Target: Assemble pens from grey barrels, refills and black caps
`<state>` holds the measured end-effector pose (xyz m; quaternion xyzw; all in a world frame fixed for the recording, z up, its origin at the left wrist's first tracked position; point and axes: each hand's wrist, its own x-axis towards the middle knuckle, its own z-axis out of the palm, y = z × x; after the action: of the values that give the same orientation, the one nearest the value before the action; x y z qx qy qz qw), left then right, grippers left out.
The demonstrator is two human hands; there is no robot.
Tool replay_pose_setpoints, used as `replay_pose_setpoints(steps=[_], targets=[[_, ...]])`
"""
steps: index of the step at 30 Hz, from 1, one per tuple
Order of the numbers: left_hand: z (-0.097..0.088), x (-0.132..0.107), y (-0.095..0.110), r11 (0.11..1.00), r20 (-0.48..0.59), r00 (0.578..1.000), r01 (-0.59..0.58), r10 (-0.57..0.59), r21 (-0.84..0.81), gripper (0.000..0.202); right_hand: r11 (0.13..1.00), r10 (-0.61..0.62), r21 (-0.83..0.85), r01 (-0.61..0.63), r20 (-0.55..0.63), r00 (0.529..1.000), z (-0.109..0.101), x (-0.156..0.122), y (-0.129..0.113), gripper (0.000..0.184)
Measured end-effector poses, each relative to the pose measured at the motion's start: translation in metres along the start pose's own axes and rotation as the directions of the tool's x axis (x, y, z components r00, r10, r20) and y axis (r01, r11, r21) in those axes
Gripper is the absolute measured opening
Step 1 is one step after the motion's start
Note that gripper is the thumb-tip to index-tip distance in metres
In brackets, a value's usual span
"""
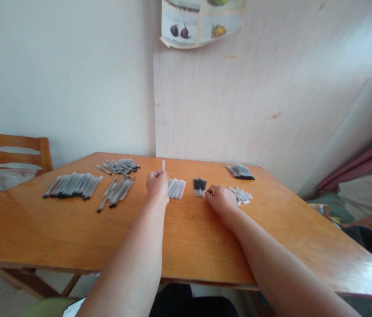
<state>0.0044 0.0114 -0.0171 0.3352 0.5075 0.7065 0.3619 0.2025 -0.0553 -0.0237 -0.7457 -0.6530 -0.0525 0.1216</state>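
Note:
My left hand [157, 182] is closed around a white pen barrel [163, 165], which points upward out of the fist. Right beside it lies a row of white pen barrels [177, 189] on the table. My right hand [222, 198] rests low over the table with its fingers pinched together; whatever they hold is too small to make out. Just left of its fingertips is a row of dark pen refills [200, 186]. Partly behind that hand sits a pile of short white pieces [242, 195], perhaps pen caps.
Grey pens with black ends lie in groups at left [73, 186], back left [122, 166] and nearer the middle [118, 191]. Another bundle of pens [240, 171] is at the back right. The wooden table [192, 246] meets the wall; a chair [14, 149] stands left.

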Motion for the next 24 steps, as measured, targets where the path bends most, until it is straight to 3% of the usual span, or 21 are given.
replay_pose_setpoints(steps=[8, 14, 20, 24], targets=[[-0.009, 0.009, -0.001, 0.998, 0.004, 1.0, -0.025, 0.025, 0.054, 0.006, 0.998, -0.053, 0.04, 0.054, -0.025, 0.998, -0.001, -0.001, 0.001, 0.037], [-0.021, 0.02, -0.011, 0.946, -0.022, 0.99, -0.125, 0.138, 0.298, 0.011, 0.992, -0.05, 0.112, 0.055, -0.045, 0.998, -0.001, -0.001, 0.005, 0.037], [-0.028, 0.013, -0.01, 0.851, 0.001, 0.995, -0.082, 0.096, 0.519, 0.018, 0.988, -0.072, 0.135, 0.08, -0.063, 0.995, 0.002, 0.001, 0.01, 0.038], [-0.03, 0.005, -0.004, 0.842, -0.038, 0.994, -0.064, 0.1, 0.536, 0.025, 0.985, -0.094, 0.14, 0.104, -0.075, 0.993, -0.002, -0.001, 0.009, 0.04]])
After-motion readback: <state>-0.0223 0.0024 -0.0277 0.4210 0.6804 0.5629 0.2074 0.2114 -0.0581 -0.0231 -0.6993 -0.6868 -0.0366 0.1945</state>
